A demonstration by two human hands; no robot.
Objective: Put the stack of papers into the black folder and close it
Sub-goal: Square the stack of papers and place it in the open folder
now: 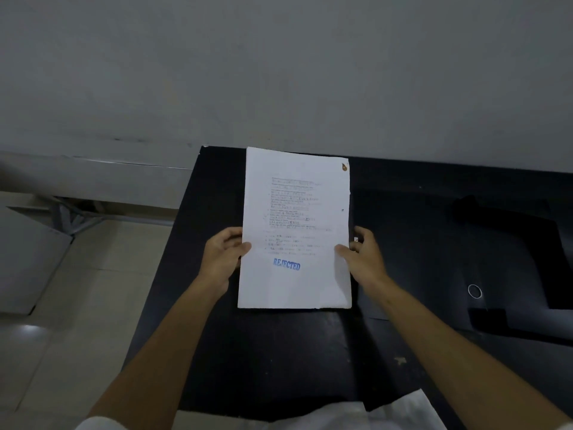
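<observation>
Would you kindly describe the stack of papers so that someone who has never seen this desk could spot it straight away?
Find the black table that stands against the grey wall. Near its left end, the stack of papers is held by its side edges between the left hand and the right hand. It is the only white thing against the dark surface, and its top sheet carries a blue REJECTED stamp.

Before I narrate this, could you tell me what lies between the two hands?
The stack of papers, gripped by left hand and right hand, in the head view.
</observation>
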